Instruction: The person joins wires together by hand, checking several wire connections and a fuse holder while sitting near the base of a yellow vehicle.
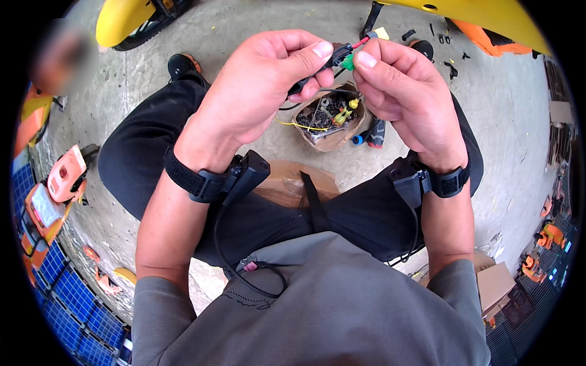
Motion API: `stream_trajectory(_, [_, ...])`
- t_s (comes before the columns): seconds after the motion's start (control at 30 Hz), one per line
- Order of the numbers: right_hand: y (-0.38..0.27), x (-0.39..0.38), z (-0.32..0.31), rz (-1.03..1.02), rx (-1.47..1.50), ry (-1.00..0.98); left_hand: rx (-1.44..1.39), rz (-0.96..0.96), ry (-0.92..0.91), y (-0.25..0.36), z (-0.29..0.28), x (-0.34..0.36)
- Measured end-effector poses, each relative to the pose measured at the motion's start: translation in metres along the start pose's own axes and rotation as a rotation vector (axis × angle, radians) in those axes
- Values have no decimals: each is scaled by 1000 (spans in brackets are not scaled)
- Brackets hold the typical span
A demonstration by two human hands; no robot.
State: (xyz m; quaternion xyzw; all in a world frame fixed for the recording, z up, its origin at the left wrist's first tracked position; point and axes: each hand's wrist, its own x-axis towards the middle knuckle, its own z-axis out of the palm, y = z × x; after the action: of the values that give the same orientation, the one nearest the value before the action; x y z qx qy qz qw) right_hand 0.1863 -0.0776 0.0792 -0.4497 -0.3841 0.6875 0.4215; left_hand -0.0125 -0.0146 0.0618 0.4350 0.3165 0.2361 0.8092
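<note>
In front of me, my left hand (pixel 274 76) is closed round a black cable connector (pixel 339 56), thumb pressed along it. My right hand (pixel 406 91) pinches a small green plug (pixel 348 63) right at the end of the black connector. A red wire (pixel 361 43) runs up behind the right fingertips to a yellow tag (pixel 381 33). Below the hands sits an open cardboard box (pixel 332 141) with many small dark fasteners and a yellow-green tool (pixel 346 113) in it. Whether the plug sits inside the connector, I cannot tell.
A dark power tool (pixel 376 133) lies beside the box. Yellow vehicle bodywork (pixel 482 15) hangs at the far right, with loose black parts (pixel 452 70) on the floor. Orange parts (pixel 64 177) and blue crates (pixel 76 280) are at the left. A cardboard box (pixel 493 288) stands at the near right.
</note>
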Motion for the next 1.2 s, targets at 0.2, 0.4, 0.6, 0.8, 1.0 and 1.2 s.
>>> stream_trajectory(0.2, [0,0,-3,26,24,-25,35,23,7,-3,-1,1])
stream_trajectory(0.4, [1,-1,2,38,-26,52,82,46,36,-4,0,1])
stream_trajectory(0.6, [4,-1,1,31,-44,56,118,66,82,-2,3,-1])
stream_trajectory(0.8, [0,-3,-5,66,39,1,145,82,89,-1,6,-3])
stream_trajectory(1.0, [1,-1,-7,68,75,-26,147,85,63,0,6,-3])
stream_trajectory(1.2, [-1,-2,-8,85,28,-22,154,78,70,1,6,-4])
